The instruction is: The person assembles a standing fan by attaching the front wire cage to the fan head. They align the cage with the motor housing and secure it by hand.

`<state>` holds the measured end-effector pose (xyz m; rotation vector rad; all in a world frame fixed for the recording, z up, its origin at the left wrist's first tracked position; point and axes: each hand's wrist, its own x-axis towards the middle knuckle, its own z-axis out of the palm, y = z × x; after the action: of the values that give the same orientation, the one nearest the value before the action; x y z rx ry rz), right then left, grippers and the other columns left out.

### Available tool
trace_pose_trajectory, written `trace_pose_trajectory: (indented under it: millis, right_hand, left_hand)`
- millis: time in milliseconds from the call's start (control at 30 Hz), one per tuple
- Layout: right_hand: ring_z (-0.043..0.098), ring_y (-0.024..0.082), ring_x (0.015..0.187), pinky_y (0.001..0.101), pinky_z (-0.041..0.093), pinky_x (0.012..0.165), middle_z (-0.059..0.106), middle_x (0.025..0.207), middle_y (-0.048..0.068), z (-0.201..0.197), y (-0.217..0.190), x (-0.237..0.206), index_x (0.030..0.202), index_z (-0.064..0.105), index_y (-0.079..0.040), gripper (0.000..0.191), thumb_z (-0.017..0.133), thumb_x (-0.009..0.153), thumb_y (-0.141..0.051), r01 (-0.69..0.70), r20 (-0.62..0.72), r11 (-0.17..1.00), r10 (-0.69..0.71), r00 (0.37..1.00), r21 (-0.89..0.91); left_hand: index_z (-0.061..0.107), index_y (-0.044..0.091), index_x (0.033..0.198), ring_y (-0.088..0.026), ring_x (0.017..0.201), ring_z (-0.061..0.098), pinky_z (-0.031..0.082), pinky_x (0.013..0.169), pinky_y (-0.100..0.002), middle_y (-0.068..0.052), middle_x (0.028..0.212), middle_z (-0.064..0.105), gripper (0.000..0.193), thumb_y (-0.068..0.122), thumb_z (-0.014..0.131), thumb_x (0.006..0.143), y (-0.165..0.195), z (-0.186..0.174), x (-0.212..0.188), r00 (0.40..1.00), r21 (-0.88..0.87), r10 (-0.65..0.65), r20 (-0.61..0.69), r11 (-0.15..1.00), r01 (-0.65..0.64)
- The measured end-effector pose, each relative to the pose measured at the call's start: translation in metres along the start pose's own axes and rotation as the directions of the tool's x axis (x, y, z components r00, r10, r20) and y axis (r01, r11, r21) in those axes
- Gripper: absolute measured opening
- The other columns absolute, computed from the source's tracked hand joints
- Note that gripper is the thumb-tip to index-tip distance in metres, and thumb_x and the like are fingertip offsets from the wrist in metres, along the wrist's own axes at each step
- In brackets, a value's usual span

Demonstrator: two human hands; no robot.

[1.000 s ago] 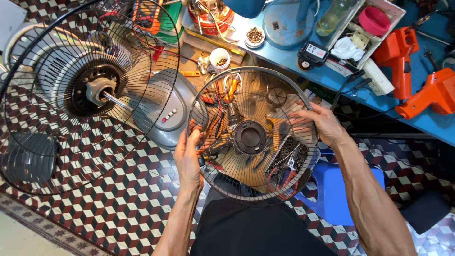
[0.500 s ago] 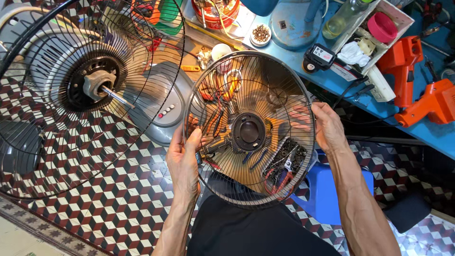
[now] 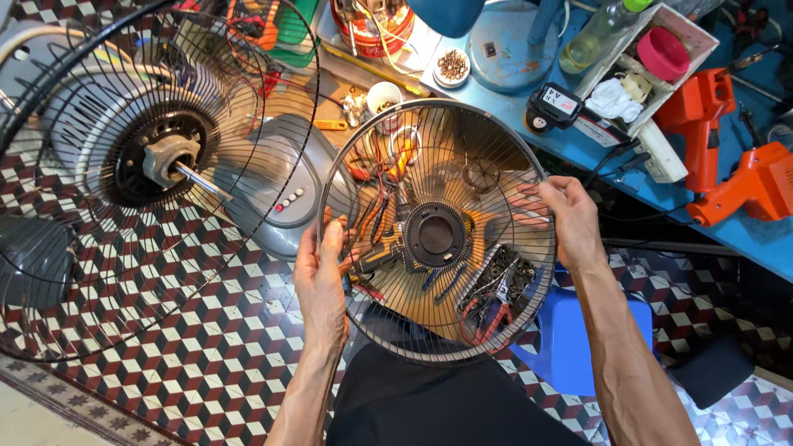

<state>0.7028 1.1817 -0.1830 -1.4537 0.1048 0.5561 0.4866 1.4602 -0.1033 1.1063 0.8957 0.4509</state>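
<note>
Wire, thin and silver-grey, makes up the round front grille (image 3: 436,235), which is held flat and face-up over the lap, between the knees and the blue tabletop (image 3: 747,239). It is gripped at 2 opposite points of its rim so that it stays level and can be turned: the left hand (image 3: 322,281) is clamped on the near-left edge, thumb over the wires and fingers beneath, and the right hand (image 3: 566,219) is closed on the right edge in the same way. The dark hub (image 3: 435,234) at the middle is kept roughly centred between both hands.

Just to the left, the fan (image 3: 165,165) is laid on its back on the patterned tile floor (image 3: 206,363), its rear guard (image 3: 83,272) open upward and the bare motor shaft (image 3: 198,177) exposed, with the grey base (image 3: 285,194) beside it. No blade is seen on the shaft. Through the grille, pliers and other hand tools (image 3: 496,306) are seen spread below. 2 orange power drills (image 3: 731,157) are rested on the tabletop, well apart from the hands, and a blue stool (image 3: 578,339) stands under the right forearm
</note>
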Motion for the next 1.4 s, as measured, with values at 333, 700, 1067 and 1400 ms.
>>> trace_pose_trajectory:
  millis: [333,700,1067,1400]
  right_hand:
    - [0.075,0.026,0.087,0.0353,0.064,0.067,0.071,0.106,0.022,0.002,0.002,0.009,0.113,0.047,0.004,0.019,0.057,0.102,-0.008,0.073,0.03,0.963,-0.068,0.997,-0.26]
    - [0.074,0.027,0.083,0.0378,0.063,0.064,0.072,0.103,0.023,-0.015,0.018,0.025,0.116,0.049,0.006,0.022,0.059,0.101,-0.007,0.016,0.006,0.96,-0.015,1.0,-0.281]
    - [0.074,0.028,0.084,0.0389,0.063,0.065,0.072,0.105,0.025,-0.018,0.026,0.032,0.118,0.048,0.007,0.024,0.058,0.1,-0.005,-0.005,0.038,0.963,0.015,0.999,-0.271]
    - [0.074,0.028,0.086,0.0383,0.063,0.066,0.073,0.105,0.025,-0.014,0.021,0.029,0.119,0.048,0.007,0.024,0.057,0.1,-0.006,-0.03,0.032,0.955,0.042,0.999,-0.295]
  left_hand:
    - [0.062,0.002,0.129,-0.022,0.111,0.068,0.057,0.087,-0.037,-0.011,0.123,0.068,0.049,0.04,0.057,0.099,-0.04,-0.02,0.021,0.983,-0.079,-0.148,-0.112,0.987,0.14]
    - [0.072,-0.007,0.121,-0.017,0.092,0.07,0.063,0.081,-0.033,-0.012,0.106,0.073,0.039,0.025,0.062,0.1,-0.061,-0.038,0.04,0.981,-0.01,-0.157,-0.11,0.987,0.157]
    - [0.075,-0.002,0.116,-0.014,0.081,0.064,0.063,0.068,-0.032,-0.007,0.093,0.066,0.037,0.027,0.064,0.097,-0.056,-0.045,0.053,0.965,0.075,-0.25,-0.08,0.964,0.256]
    - [0.077,-0.003,0.108,-0.013,0.075,0.064,0.063,0.068,-0.032,-0.006,0.089,0.067,0.035,0.027,0.063,0.097,-0.053,-0.046,0.042,0.963,0.058,-0.246,-0.108,0.966,0.253]
